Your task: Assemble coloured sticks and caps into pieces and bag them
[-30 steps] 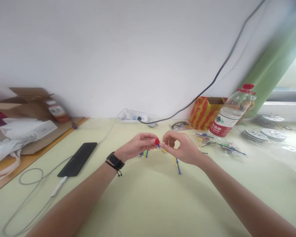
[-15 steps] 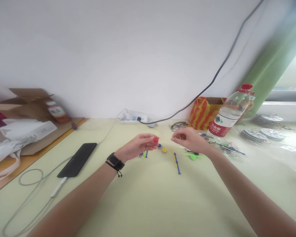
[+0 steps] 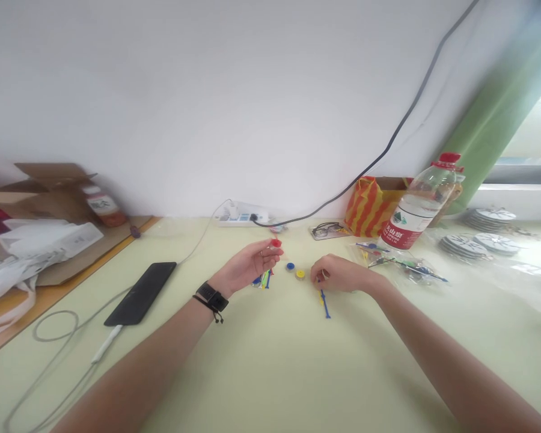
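My left hand [image 3: 251,263] pinches a small round red plastic piece [image 3: 276,243] between thumb and fingers, held above the table. Beneath that hand lie several thin coloured plastic sticks [image 3: 267,280], partly hidden. My right hand [image 3: 338,273] is down at the table with curled fingers, over the upper ends of a blue plastic stick [image 3: 325,305] and a yellow stick [image 3: 321,297]. Its fingertips are hidden, so I cannot tell which piece they grip. Between the hands sit a round blue piece [image 3: 290,266] and a round yellow piece [image 3: 300,274].
Clear bags of coloured parts [image 3: 410,269] lie right, before a large water bottle [image 3: 410,210] and a striped bag [image 3: 365,207]. Glasses [image 3: 327,229] and a power strip [image 3: 243,219] are by the wall. A black phone [image 3: 140,293] with cable lies left; stacked discs [image 3: 462,248] stand far right.
My right hand has come down and slightly left onto the sticks, its fingers curling. My left hand has turned and raised the red piece slightly up and left.
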The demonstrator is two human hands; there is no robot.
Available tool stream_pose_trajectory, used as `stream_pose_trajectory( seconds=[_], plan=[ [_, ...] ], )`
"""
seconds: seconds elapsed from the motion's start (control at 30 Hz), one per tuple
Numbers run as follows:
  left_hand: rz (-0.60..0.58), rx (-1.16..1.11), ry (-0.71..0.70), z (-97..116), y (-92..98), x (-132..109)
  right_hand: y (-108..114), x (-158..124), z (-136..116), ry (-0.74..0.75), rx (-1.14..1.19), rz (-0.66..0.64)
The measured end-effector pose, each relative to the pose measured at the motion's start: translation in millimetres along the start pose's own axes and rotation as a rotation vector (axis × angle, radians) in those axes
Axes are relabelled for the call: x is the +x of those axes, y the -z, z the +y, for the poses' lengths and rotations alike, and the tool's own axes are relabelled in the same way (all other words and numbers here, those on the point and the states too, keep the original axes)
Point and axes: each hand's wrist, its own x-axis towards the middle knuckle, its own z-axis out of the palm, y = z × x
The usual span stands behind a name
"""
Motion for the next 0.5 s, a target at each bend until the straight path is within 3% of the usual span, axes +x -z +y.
stream_pose_trajectory(
  seconds=[0.3, 0.5],
  plan=[
    [-0.021, 0.015, -0.003, -1.1, 2.1, 0.0, -3.2, 1.8, 6.4, -0.001, -0.020, -0.024],
    [-0.096, 0.017, -0.045, -1.7, 3.3, -1.5, 0.5, -2.1, 3.7, 0.004, -0.041, 0.078]
  ],
)
